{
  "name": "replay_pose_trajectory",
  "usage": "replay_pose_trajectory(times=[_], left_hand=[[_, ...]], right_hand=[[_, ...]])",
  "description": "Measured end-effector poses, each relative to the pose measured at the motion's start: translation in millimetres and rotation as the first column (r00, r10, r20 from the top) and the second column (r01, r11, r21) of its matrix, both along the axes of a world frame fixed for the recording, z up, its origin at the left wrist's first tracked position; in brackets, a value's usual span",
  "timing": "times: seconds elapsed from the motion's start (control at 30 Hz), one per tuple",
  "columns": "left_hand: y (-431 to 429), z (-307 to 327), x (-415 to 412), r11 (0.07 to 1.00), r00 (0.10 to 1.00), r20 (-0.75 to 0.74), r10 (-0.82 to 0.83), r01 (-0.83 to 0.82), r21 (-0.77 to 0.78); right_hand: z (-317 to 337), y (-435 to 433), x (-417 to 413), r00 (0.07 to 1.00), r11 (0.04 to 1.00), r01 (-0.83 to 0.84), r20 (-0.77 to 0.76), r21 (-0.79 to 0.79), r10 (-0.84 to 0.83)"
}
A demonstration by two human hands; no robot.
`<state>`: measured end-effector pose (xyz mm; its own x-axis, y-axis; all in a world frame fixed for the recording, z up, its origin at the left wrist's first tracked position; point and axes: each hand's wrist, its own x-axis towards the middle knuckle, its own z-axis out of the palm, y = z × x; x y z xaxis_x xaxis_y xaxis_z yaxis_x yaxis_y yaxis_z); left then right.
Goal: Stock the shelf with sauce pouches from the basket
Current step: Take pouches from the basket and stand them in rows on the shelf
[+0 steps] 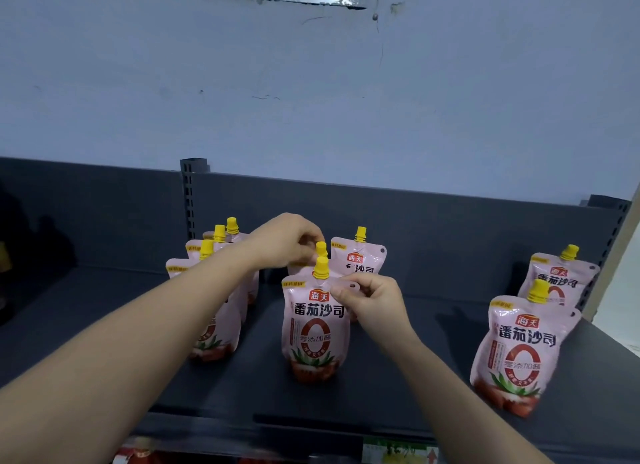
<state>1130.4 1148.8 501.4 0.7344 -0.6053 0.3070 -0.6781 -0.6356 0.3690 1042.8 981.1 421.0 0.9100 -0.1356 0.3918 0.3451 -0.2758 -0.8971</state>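
While both bare forearms reach in from the bottom edge, the two hands meet over the middle column of tomato sauce pouches on the dark grey shelf (398,377). The left hand (287,240) hovers at about 11 o'clock from the front centre pouch (317,328), its fingers curled and its thumb and forefinger pinched at the yellow cap (321,248) of the pouch just behind, whose body is almost wholly hidden. The right hand (372,299) sits at 3 o'clock of the front centre pouch, with thumb and forefinger closed on that pouch's upper right corner beside the hang hole, and the other fingers folded loosely. This pouch stands upright, pink with a yellow spout cap and red fruit printed near its base.

At 12 to 1 o'clock behind it stands a third centre pouch (360,259), also upright. At 9 to 10 o'clock a left column (216,325) of pouches stands in file, three yellow caps showing, partly hidden by the left forearm. At 3 o'clock, well apart, a front right pouch (519,353) stands near the shelf's edge, with a rear right pouch (557,276) behind it.

A slotted grey upright (188,200) rises at the shelf's back panel, with a pale blue wall (311,83) above. The basket is out of view.
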Motion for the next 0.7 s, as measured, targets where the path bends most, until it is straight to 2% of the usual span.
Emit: replay_pose_trajectory(times=[0.3, 0.37, 0.47, 0.5, 0.53, 0.6, 0.63, 0.7], left_hand=[[4, -6, 8, 0.999, 0.999, 0.03, -0.015, 0.016, -0.029], [5, -6, 9, 0.999, 1.0, 0.008, -0.03, 0.031, -0.041], [7, -6, 10, 0.997, 0.999, -0.03, -0.043, 0.041, -0.064], [7, -6, 10, 0.996, 0.998, -0.046, -0.045, 0.042, -0.078], [7, -6, 11, 0.995, 0.997, -0.059, -0.044, 0.039, -0.09], [8, -8, 12, 0.996, 0.997, -0.075, -0.031, 0.025, -0.088], [8, -9, 13, 0.997, 0.997, -0.074, -0.022, 0.016, -0.075], [10, -11, 14, 0.999, 0.997, -0.072, -0.001, -0.002, -0.048]], right_hand=[[-4, 10, 8, 0.999, 1.0, 0.018, 0.051, -0.025, -0.017], [-3, 5, 9, 0.999, 0.998, -0.044, 0.019, -0.038, 0.045], [4, -7, 9, 0.966, 0.97, -0.244, -0.079, 0.022, 0.245], [8, -11, 12, 0.968, 0.97, -0.234, -0.074, 0.063, 0.239], [11, -15, 18, 0.982, 0.976, -0.18, -0.037, 0.123, 0.186], [17, -24, 37, 0.999, 0.969, 0.038, 0.026, 0.244, -0.046], [19, -28, 48, 0.982, 0.953, 0.176, 0.018, 0.245, -0.186], [19, -38, 69, 0.914, 0.909, 0.405, -0.029, 0.101, -0.404]])
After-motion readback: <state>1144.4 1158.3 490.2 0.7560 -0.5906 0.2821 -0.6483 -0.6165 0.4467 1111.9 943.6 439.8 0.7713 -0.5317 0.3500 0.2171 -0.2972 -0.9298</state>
